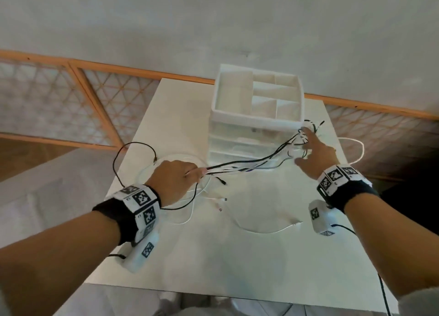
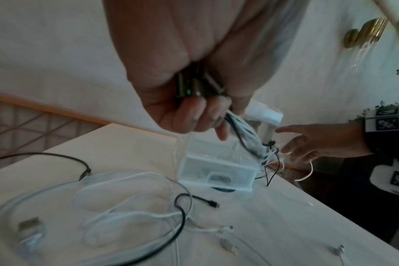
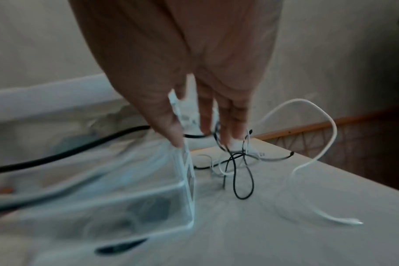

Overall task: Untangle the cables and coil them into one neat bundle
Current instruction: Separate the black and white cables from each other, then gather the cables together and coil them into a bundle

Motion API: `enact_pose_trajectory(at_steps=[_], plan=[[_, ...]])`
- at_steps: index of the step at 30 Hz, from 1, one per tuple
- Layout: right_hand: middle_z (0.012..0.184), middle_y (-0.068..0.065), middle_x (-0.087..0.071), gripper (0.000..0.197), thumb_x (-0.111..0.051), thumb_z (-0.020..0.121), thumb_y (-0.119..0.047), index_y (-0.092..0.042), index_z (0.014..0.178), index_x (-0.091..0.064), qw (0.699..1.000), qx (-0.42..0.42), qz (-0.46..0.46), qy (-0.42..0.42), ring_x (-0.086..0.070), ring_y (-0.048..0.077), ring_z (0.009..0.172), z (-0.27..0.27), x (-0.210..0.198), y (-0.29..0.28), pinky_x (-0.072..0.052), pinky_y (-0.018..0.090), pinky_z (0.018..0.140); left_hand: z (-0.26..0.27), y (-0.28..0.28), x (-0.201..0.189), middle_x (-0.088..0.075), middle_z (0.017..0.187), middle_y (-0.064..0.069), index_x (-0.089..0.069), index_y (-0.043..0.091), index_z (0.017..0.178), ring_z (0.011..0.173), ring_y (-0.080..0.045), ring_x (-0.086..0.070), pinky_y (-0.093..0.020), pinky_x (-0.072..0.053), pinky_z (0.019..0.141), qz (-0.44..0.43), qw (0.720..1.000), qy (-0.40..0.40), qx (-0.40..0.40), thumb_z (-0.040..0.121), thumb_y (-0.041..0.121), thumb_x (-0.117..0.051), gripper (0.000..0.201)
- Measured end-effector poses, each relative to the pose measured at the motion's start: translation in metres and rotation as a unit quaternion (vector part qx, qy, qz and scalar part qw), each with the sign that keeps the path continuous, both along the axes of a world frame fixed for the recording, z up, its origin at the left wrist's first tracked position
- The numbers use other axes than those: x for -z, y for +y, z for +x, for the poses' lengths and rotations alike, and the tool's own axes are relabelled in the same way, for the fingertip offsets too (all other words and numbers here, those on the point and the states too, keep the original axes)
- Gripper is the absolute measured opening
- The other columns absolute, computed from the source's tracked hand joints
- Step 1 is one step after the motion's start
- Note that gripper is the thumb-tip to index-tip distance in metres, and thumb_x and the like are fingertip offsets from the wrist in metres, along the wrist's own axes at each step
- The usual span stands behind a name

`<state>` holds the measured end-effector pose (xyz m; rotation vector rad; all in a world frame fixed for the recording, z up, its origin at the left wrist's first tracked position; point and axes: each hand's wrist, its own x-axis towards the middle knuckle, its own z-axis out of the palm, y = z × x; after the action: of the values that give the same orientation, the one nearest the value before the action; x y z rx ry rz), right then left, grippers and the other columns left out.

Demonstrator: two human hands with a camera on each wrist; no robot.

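Note:
My left hand grips one end of a bunch of black and white cables just above the white table. The bunch runs taut to the right, past the front of the drawer unit. It ends in a tangle at the table's back right. My right hand is spread with straight fingers among the tangle's strands, gripping none that I can see. Loose cable ends and plugs trail on the table below my left hand.
A white drawer organizer with open top compartments stands at the back middle. A black cable loop hangs past the left edge. A white loop hangs past the right edge. Another white cable lies near the front.

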<state>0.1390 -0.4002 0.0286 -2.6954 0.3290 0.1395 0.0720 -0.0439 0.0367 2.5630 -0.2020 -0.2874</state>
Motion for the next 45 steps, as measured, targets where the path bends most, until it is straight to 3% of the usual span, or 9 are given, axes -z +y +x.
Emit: enact_pose_trajectory(at_steps=[2,6,9,13,16,23,33,39,45], plan=[[0.126,0.010,-0.066,0.078,-0.065,0.084,-0.017,-0.032,0.154,-0.031,0.996,-0.018,-0.068,0.058,-0.060,0.034,0.116,-0.018,-0.001,0.017,-0.049,0.039,0.100,-0.007,0.001,0.010,-0.050,0.055,0.004,-0.065,0.022,0.074,0.066,-0.026,-0.054,-0.035,-0.045,0.067,0.018,1.000,-0.011,-0.015,0.098,0.056,-0.040,0.049],[0.137,-0.008,-0.052,0.092,-0.077,0.076,-0.025,-0.037,0.154,-0.029,0.969,-0.235,0.080,0.004,-0.049,0.010,0.125,-0.068,-0.015,0.091,-0.039,0.030,0.107,-0.022,-0.019,0.005,-0.049,0.057,0.007,-0.055,0.022,0.066,0.065,-0.022,-0.052,-0.034,-0.043,0.064,0.016,0.997,-0.004,0.079,0.098,0.058,-0.037,0.051],[0.113,-0.006,-0.071,0.095,-0.078,0.074,-0.025,-0.036,0.154,-0.028,0.920,-0.365,0.141,0.014,-0.065,0.008,0.102,-0.094,-0.005,0.146,-0.049,0.020,0.088,-0.035,-0.039,-0.008,-0.062,0.072,-0.003,-0.061,0.017,0.078,0.066,-0.020,-0.051,-0.034,-0.045,0.067,0.000,0.988,-0.014,0.155,0.103,0.041,-0.038,0.042],[0.083,-0.001,-0.075,0.018,-0.072,0.084,-0.034,-0.027,0.101,-0.071,0.967,-0.248,0.060,0.014,-0.071,0.023,0.082,-0.085,0.017,0.154,-0.050,0.032,0.070,-0.041,-0.025,0.003,-0.059,0.101,-0.002,-0.055,0.020,0.113,0.088,-0.020,-0.053,-0.036,-0.043,0.081,-0.104,0.988,0.022,0.110,0.104,0.040,-0.035,0.030],[0.052,-0.003,-0.059,0.039,-0.060,0.095,-0.039,-0.022,0.062,-0.070,0.984,-0.142,0.092,0.063,-0.057,0.019,0.051,-0.083,0.017,0.146,-0.037,0.028,0.052,-0.032,0.022,0.034,-0.054,0.119,-0.005,-0.046,0.024,0.133,0.107,-0.024,-0.057,-0.038,-0.044,0.094,-0.107,0.993,0.044,-0.023,0.100,0.036,-0.045,0.035],[0.056,-0.001,-0.060,0.041,-0.057,0.097,-0.045,-0.023,0.067,-0.075,0.969,-0.082,0.223,0.062,-0.048,0.011,0.045,-0.084,0.008,0.157,-0.041,0.028,0.053,-0.044,0.087,0.104,-0.039,0.144,-0.004,-0.044,0.017,0.143,0.127,-0.032,-0.050,-0.036,-0.042,0.102,0.109,0.977,0.182,-0.002,0.088,0.015,-0.058,0.057],[0.063,-0.012,-0.068,0.027,-0.045,0.102,-0.042,-0.034,0.084,-0.063,0.964,-0.210,0.157,0.033,-0.059,0.007,0.059,-0.094,-0.007,0.195,-0.047,0.027,0.062,-0.025,0.006,0.025,-0.072,0.094,-0.006,-0.074,0.019,0.100,0.086,-0.030,-0.065,-0.035,-0.050,0.071,-0.059,0.987,-0.133,0.070,0.093,0.023,-0.058,0.018],[0.060,0.008,-0.055,0.048,-0.049,0.101,-0.039,-0.007,0.067,-0.053,0.980,0.014,0.156,-0.120,-0.049,0.025,0.058,-0.074,-0.037,0.126,-0.036,0.034,0.057,0.000,0.051,0.030,-0.062,0.100,-0.009,-0.066,0.013,0.103,0.095,-0.033,-0.059,-0.039,-0.046,0.077,0.013,0.995,-0.077,-0.069,0.100,0.019,-0.045,0.022],[0.091,0.011,-0.066,0.028,-0.049,0.101,-0.031,-0.022,0.086,-0.070,0.995,0.065,0.069,-0.031,-0.054,0.030,0.080,-0.074,-0.044,0.061,-0.037,0.035,0.072,0.006,0.072,0.016,-0.053,0.090,-0.005,-0.072,0.023,0.115,0.089,-0.033,-0.060,-0.043,-0.051,0.079,0.002,0.993,-0.101,-0.065,0.100,0.032,-0.051,0.027]])
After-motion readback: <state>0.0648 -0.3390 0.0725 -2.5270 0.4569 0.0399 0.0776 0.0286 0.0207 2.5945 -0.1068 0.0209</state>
